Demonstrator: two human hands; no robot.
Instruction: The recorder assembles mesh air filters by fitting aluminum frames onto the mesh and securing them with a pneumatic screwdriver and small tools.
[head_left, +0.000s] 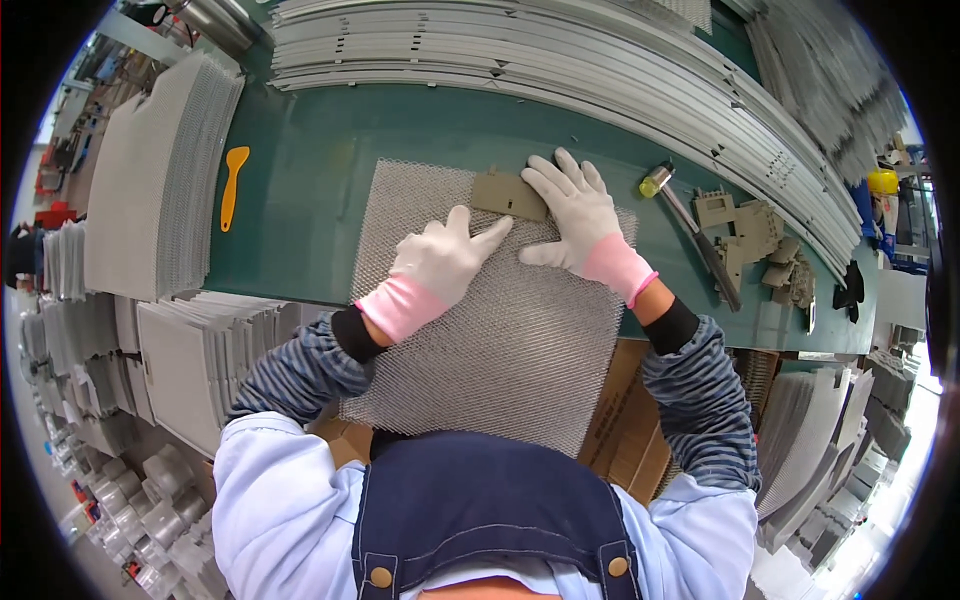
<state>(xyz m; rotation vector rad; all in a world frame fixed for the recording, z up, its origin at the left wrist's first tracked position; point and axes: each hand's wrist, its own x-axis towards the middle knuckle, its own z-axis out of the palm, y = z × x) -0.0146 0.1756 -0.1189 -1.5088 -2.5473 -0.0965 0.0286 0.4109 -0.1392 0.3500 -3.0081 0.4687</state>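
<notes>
Mesh sheet [500, 330] lies nearest, flat on the green surface [320, 170], near edge hanging off twd the person. Tan bracket [508, 195] sits on its far edge. Left hand [440, 262] flat on mesh, fingers spread, index tip touching bracket, gripping nothing. Right hand [580, 215] also open, pressing down just beside bracket. Judging by this: bracket placed & aligned, not yet fixed. Hammer [690, 230] lies untouched to the right w/ more brackets [755, 235].
</notes>
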